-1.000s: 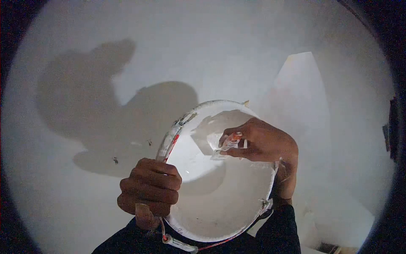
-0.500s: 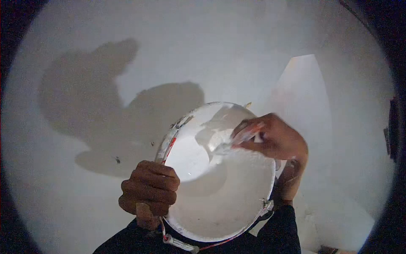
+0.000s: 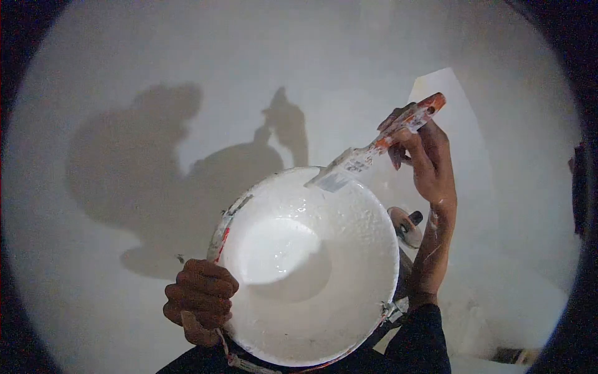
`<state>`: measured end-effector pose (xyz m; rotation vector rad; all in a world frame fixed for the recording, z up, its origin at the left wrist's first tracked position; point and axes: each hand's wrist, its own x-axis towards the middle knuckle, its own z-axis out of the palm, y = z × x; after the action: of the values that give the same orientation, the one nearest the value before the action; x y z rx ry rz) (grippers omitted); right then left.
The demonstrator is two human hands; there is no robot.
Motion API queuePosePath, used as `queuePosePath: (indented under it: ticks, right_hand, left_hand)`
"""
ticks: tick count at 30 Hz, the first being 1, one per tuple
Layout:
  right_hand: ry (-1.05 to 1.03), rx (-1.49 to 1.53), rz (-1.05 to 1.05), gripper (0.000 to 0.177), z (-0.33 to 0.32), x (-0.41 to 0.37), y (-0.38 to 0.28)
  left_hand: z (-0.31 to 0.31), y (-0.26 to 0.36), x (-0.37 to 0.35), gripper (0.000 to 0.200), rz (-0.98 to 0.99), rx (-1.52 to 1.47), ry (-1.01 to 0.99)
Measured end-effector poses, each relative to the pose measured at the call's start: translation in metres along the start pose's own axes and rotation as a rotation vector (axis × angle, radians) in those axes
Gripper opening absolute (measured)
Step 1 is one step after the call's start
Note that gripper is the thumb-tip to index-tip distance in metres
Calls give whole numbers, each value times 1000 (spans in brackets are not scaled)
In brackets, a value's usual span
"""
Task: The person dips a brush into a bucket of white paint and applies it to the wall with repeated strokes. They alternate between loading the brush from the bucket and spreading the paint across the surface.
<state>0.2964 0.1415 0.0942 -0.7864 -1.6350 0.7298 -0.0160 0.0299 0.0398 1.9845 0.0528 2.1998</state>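
Note:
A round bucket (image 3: 361, 280) of white paint (image 3: 274, 249) sits in front of my body, its inner wall coated in wet white. My left hand (image 3: 200, 300) is closed in a fist at the bucket's left edge; what part it grips is hidden beneath the fingers. In my right hand (image 3: 420, 146) is a paintbrush (image 3: 349, 167) with a paint-smeared orange handle. It slants down to the left, its white-coated bristles at the bucket's far rim. White smears mark my right wrist.
A pale wall (image 3: 324, 56) fills the background, carrying shadows of my head, hand and brush. A round disc with a dark knob (image 3: 408, 225) shows behind my right forearm. A dark object (image 3: 579, 190) stands at the far right, and another small dark item (image 3: 507, 355) lies low right.
My right hand has risen up and right from inside the bucket, lifting the brush to the far rim. The bucket and left hand have shifted slightly down and left in view.

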Motion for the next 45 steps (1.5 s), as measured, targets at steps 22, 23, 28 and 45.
queuePosePath:
  ticks: [22, 23, 28, 45]
  right_hand:
    - [150, -180, 15, 24, -38, -15, 42]
    - [159, -297, -71, 23, -52, -16, 54]
    - [281, -125, 84, 28, -108, -26, 53]
    - [-14, -817, -701, 33, 32, 87, -125]
  left_hand:
    - [2, -2, -14, 45, -218, -42, 155]
    - [1, -3, -14, 45, -232, -39, 158]
    - [2, 20, -17, 43, -347, -95, 80]
    - [-2, 3, -59, 29, -1020, -2534, 1032]
